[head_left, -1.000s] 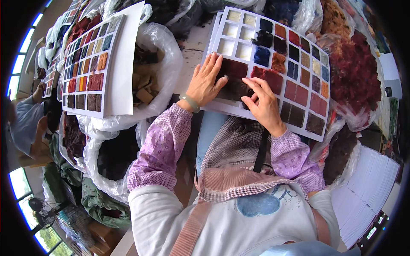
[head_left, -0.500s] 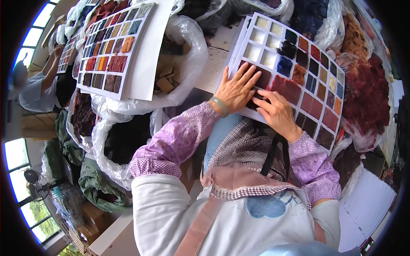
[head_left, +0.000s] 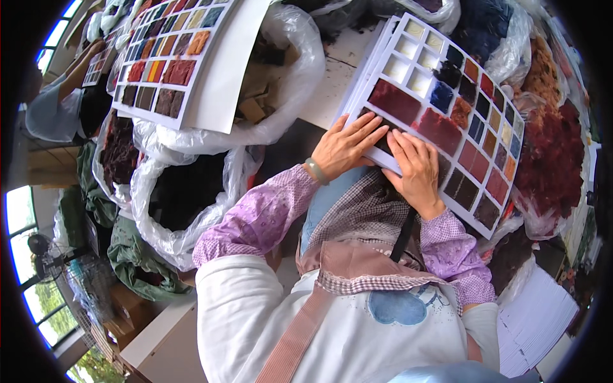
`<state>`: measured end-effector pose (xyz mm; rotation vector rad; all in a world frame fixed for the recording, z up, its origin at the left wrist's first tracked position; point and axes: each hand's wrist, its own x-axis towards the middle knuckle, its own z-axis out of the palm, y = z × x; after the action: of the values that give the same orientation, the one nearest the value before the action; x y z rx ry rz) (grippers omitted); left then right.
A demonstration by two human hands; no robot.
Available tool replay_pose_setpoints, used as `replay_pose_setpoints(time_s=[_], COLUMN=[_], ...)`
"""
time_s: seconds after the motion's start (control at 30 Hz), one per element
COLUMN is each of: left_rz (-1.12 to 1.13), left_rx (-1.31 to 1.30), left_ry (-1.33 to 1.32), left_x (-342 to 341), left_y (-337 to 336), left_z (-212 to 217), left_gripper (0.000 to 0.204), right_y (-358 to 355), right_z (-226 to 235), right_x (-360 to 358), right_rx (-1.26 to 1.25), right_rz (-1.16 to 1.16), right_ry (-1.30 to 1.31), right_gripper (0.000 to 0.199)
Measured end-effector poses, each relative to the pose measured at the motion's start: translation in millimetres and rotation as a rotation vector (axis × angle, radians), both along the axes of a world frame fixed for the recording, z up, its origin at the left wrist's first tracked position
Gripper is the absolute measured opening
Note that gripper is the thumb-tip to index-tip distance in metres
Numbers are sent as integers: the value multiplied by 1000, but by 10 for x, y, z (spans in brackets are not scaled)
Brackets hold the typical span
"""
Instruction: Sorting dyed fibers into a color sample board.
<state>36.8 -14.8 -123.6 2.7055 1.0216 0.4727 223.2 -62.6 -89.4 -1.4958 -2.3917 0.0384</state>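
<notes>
A white grid board [head_left: 469,220] of fibre swatches lies tilted across my lap, on top of other white boards. My left hand [head_left: 345,145] lies flat at its near left edge, fingers stretched over part of a dark brown swatch [head_left: 385,144]. Beside it, my right hand [head_left: 414,165] presses its slightly bent fingers on the same swatch, the thumb toward the board's near edge. Neither hand holds anything. A dark red swatch [head_left: 394,102] shows uncovered just beyond my fingertips. Several cells at the far left corner are pale, without fibre.
Another swatch board [head_left: 153,115] stands to the left, against a white sheet [head_left: 233,76]. Plastic bags line the work area: one with brown pieces [head_left: 252,110], a dark-filled one [head_left: 185,191], and dark red fibre [head_left: 549,166] at right. A person [head_left: 57,112] works at far left.
My left hand has drawn back toward the board's near edge, uncovering the dark red swatch. The right hand's fingers have straightened and lie flatter on the dark brown swatch.
</notes>
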Motion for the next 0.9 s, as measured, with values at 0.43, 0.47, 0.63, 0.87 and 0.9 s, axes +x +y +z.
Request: replay_pose_setpoints(time_s=[0.43,0.47,0.63,0.87,0.9], left_rz=[1155,1239,1488,1457,1416], left_rx=[182,178,48,148,89], left_ry=[-279,-238,141,440,434], left_x=[-1904,-2094,-2921,-3294,-3441], left_y=[-1220,-1266,-1656,-1046,-998], left_z=[115,169,239,34,-93], left_gripper=[16,17,33,53,53], right_y=[1583,1724,1692,2097,2015], right_z=[-298,-451,-635,-594,-443], right_x=[-1946,-2051,-2411,-2068,-2047], right_rx=[-129,-201,-161,-189,-162], right_rz=[313,232,420,145,145], right_ry=[179,91,69,251,289], right_gripper=[22,26,36,26,23])
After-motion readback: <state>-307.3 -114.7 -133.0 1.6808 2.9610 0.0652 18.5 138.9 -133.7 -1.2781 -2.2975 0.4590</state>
